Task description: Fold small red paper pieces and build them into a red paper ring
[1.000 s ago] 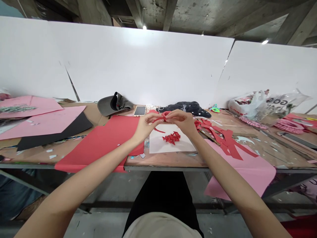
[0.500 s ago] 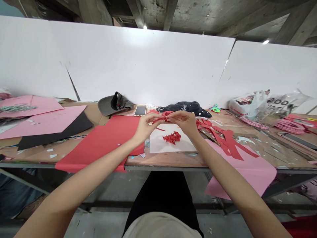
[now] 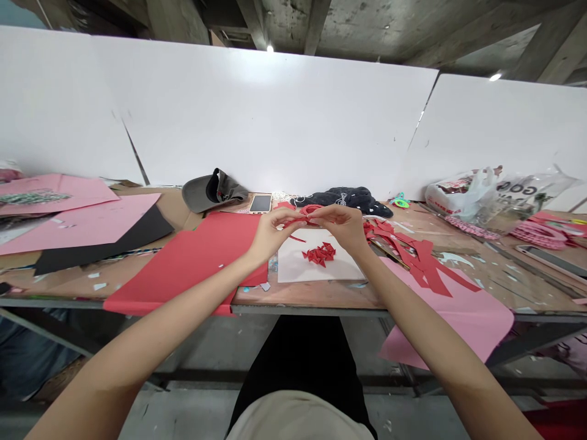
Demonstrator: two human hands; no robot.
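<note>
Left hand (image 3: 276,230) and right hand (image 3: 342,226) are pinching a small red paper piece (image 3: 306,218) between fingertips, above white sheet (image 3: 293,263) bearing folded red pieces (image 3: 320,254).

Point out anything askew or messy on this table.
The pink sheet at right and large red sheet at left overhang the front edge of the table, looking poorly placed; pale scraps litter the top untidily.
</note>
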